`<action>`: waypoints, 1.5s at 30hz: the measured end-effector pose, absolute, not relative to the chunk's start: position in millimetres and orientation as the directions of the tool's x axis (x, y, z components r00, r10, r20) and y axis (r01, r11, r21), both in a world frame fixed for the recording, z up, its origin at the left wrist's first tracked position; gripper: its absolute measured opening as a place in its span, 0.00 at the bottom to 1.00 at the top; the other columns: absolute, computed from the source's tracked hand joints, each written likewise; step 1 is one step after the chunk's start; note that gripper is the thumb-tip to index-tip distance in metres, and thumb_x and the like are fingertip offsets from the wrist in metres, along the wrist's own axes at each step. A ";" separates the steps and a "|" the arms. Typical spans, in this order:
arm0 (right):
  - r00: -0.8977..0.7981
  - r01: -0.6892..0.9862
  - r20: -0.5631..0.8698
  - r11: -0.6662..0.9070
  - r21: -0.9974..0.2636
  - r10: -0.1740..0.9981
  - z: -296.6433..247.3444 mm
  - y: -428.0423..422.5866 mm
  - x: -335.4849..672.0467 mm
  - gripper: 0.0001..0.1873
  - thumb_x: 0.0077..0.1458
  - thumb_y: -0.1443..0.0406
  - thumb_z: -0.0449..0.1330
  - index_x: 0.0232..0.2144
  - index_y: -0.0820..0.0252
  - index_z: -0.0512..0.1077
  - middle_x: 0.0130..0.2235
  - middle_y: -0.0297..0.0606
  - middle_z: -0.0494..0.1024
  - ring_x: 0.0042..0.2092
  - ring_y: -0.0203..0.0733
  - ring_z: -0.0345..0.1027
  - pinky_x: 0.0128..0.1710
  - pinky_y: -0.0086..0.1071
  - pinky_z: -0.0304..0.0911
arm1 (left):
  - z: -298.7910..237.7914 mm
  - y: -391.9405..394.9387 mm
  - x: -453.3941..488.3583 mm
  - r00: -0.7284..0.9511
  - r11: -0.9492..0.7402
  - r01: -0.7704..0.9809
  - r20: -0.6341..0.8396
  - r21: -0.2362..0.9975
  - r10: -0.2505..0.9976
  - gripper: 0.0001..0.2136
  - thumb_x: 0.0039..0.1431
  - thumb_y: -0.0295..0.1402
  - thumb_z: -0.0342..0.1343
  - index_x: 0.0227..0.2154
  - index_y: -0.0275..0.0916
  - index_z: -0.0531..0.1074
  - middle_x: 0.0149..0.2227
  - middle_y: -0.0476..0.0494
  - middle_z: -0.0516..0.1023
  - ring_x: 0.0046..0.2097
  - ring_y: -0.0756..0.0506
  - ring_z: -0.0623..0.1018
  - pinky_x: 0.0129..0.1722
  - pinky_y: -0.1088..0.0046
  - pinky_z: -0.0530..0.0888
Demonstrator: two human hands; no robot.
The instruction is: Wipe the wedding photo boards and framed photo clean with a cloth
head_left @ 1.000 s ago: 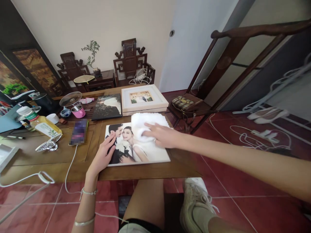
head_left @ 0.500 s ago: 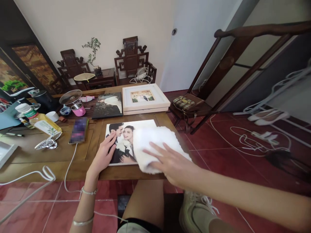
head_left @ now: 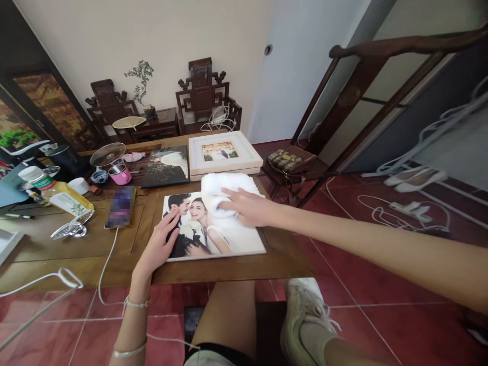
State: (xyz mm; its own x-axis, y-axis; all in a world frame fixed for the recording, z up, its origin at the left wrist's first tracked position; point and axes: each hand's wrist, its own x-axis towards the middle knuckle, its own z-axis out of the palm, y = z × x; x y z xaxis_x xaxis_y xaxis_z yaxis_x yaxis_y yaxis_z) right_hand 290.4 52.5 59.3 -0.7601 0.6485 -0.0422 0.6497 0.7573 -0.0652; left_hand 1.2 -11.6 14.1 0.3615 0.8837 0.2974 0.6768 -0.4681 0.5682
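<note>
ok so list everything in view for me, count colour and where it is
photo panel: 1, white-edged portrait print, flat at the near table edge
cloth: 1, white and fluffy, on the panel's far right corner
framed photo: 1, white frame, behind the panel
dark print: 1, dark, left of the framed photo
phone: 1, purple, left of the panel, white cable attached
cup: 1, pink, behind the phone
bottle: 1, yellowish, at the table's far left
table: 1, brown wood
carved chairs: 2, dark wood, by the back wall
shoes: 1 pair, white, on the floor at right
left hand: flat on the panel's left edge
right hand: pressed on the cloth
</note>
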 end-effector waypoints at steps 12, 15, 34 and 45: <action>-0.775 0.631 -0.165 0.756 -0.172 0.610 63.2 -58.0 253.8 0.32 0.45 0.77 0.53 0.55 0.61 0.68 0.67 0.47 0.51 0.67 0.68 0.37 0.57 0.69 0.45 | 9.5 -11.5 1.4 0.353 -0.485 0.672 0.332 0.560 0.874 0.21 0.67 0.34 0.43 0.61 0.39 0.61 0.65 0.40 0.59 0.66 0.42 0.57 0.65 0.56 0.55; -0.833 0.553 -0.154 0.803 -0.222 0.531 65.5 -78.3 251.1 0.32 0.43 0.76 0.54 0.53 0.62 0.70 0.67 0.46 0.50 0.66 0.70 0.36 0.57 0.70 0.42 | 9.3 -11.7 1.8 0.359 -0.492 0.671 0.336 0.555 0.870 0.21 0.67 0.34 0.43 0.62 0.40 0.60 0.65 0.40 0.59 0.66 0.43 0.57 0.65 0.57 0.56; -0.731 0.679 -0.014 0.726 -0.105 0.682 58.0 43.7 236.7 0.29 0.51 0.77 0.50 0.56 0.61 0.65 0.63 0.49 0.60 0.67 0.62 0.40 0.57 0.63 0.48 | 11.3 -12.9 2.4 0.349 -0.477 0.675 0.326 0.563 0.879 0.21 0.67 0.34 0.43 0.62 0.42 0.59 0.65 0.42 0.59 0.66 0.43 0.57 0.65 0.56 0.56; -0.850 0.524 -0.211 0.810 -0.263 0.482 70.1 -75.6 236.2 0.30 0.43 0.74 0.56 0.52 0.61 0.71 0.67 0.47 0.49 0.67 0.70 0.34 0.58 0.71 0.39 | 11.4 -13.2 2.8 0.347 -0.467 0.692 0.313 0.551 0.884 0.21 0.67 0.32 0.42 0.62 0.42 0.58 0.66 0.41 0.58 0.66 0.43 0.57 0.64 0.55 0.57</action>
State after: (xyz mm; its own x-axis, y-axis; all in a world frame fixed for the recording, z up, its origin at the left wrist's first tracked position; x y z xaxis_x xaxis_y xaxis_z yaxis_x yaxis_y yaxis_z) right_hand 236.2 -75.6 70.1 -0.8504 0.4820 -0.2109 0.5242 0.8100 -0.2629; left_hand 2.8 -13.2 11.4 0.3475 0.8838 0.3132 0.6918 -0.4671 0.5507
